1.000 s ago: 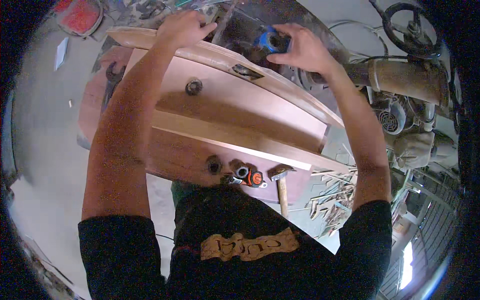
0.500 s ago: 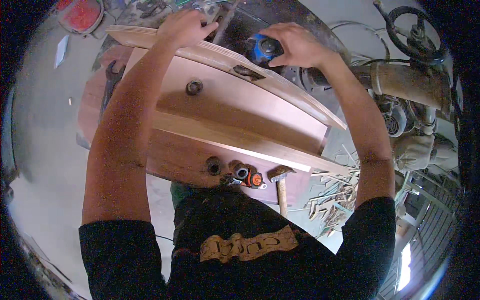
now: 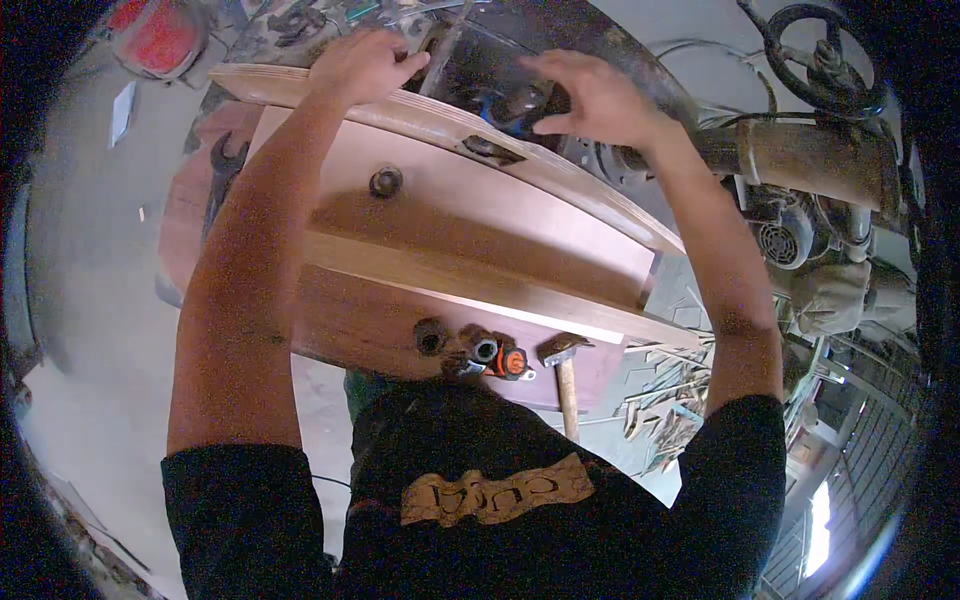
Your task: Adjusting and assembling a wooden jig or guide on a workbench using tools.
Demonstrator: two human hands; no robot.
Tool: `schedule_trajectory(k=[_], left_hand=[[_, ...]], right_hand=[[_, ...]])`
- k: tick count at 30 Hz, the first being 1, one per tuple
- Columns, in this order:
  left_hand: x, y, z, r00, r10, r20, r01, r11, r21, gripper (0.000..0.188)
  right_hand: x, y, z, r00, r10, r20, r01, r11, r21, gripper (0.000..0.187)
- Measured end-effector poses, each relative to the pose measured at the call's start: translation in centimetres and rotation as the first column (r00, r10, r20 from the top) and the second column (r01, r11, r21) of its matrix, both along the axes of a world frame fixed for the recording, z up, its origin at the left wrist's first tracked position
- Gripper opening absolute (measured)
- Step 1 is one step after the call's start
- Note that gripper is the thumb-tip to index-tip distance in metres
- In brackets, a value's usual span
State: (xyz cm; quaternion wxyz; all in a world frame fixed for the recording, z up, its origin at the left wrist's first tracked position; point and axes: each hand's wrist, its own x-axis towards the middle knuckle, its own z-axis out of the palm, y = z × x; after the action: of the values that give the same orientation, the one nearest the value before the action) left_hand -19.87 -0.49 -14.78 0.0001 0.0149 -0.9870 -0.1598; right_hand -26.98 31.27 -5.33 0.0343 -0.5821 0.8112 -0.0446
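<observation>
Where the reddish panel (image 3: 360, 320) ends, scraps (image 3: 650, 420) litter the floor (image 3: 90, 280) — right fingers (image 3: 568, 68) apart, left fingers (image 3: 380, 44) unclear.

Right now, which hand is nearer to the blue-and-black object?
Right. The right hand curves just right of the blue-and-black object; whether they touch is unclear. The left hand is farther away, to its left, at the curved wooden rail.

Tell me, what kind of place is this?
It looks like a workshop, probably one for woodwork. You can see a hammer, a big wrench and a heap of wood scraps.
</observation>
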Motion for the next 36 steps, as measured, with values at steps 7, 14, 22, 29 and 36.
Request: schedule_trajectory(k=[7, 14, 22, 29, 36], left_hand=[[-0.1, 0.4, 0.6, 0.998, -0.017, 0.064, 0.015, 0.999, 0.038, 0.045], [1.9, -0.5, 4.6, 0.995, -0.089, 0.051, 0.091, 0.995, -0.031, 0.044], [17.9, 9.6, 12.2, 0.801, 0.246, -0.545, 0.235, 0.708, 0.666, 0.035], [29.5, 15.5, 0.7, 0.792, 0.610, -0.019, -0.144, 0.217, 0.966, 0.082], [20.2, 25.2, -2.6, 0.787, 0.122, 0.605, -0.374, -0.685, 0.625, 0.146]], right_hand=[[9.3, 4.6, 5.8, 0.927, -0.251, 0.279, 0.221, 0.966, 0.135, 0.070], [21.9, 11.5, 2.4, 0.816, -0.428, 0.390, 0.279, 0.881, 0.382, 0.076], [25.9, 19.3, -4.7, 0.849, -0.512, 0.134, 0.458, 0.838, 0.297, 0.065], [22.8, 25.2, -2.8, 0.760, -0.605, 0.239, 0.557, 0.795, 0.241, 0.053], [22.2, 34.9, -2.5, 0.553, -0.832, -0.057, 0.712, 0.436, 0.551, 0.063]])
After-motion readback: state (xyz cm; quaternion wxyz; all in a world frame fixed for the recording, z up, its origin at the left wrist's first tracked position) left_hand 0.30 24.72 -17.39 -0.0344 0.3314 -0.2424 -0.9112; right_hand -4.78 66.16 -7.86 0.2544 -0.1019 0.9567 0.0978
